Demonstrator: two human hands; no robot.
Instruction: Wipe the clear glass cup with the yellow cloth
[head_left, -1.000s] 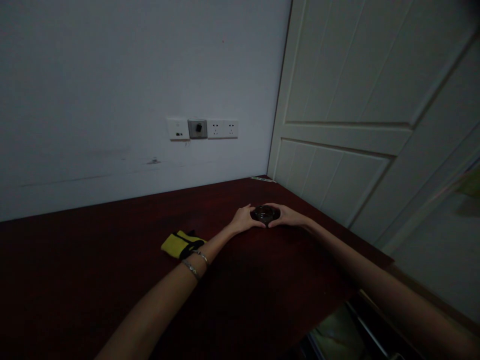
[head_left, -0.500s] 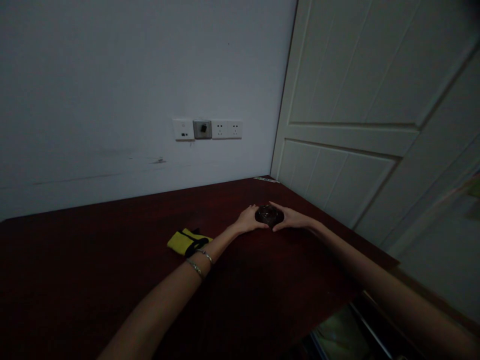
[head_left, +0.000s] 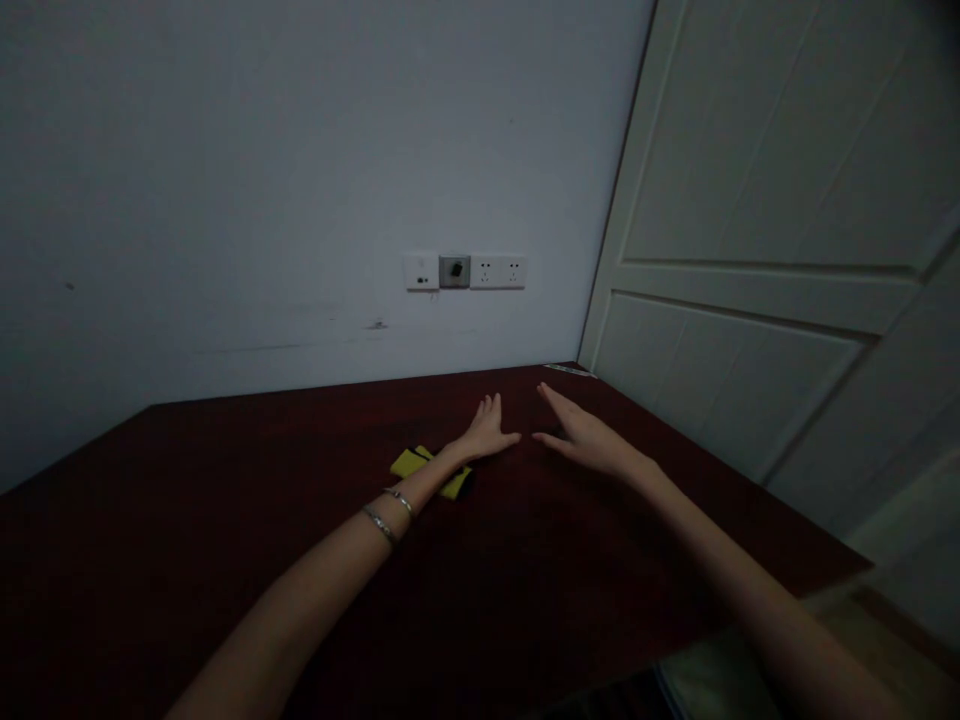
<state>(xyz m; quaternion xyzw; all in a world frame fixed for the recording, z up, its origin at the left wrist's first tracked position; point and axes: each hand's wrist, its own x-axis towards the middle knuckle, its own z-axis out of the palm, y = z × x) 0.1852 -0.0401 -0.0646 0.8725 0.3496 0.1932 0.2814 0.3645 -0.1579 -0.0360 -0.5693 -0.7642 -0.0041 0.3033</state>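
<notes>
My left hand (head_left: pixel 486 428) is open over the dark red table, thumb pointing right and fingers spread forward, holding nothing. Facing it from the right, my right hand (head_left: pixel 585 432) is also open, its thumb apart from its fingers. Only bare tabletop shows in the narrow gap between the two thumbs. A folded yellow cloth (head_left: pixel 409 462) with black edging lies under my left wrist and forearm, which hide its middle; I cannot tell whether the arm touches it. Two silvery bracelets circle my left forearm.
The dark red table (head_left: pixel 315 440) runs back to a pale wall with a row of sockets (head_left: pixel 499 271). A white panelled door (head_left: pixel 720 350) stands along the right side. A thin printed strip (head_left: pixel 570 370) lies in the far corner.
Both hands held a dark, glossy round object between them; now they are apart and opened, and that object is out of sight. The view has turned slightly left.
</notes>
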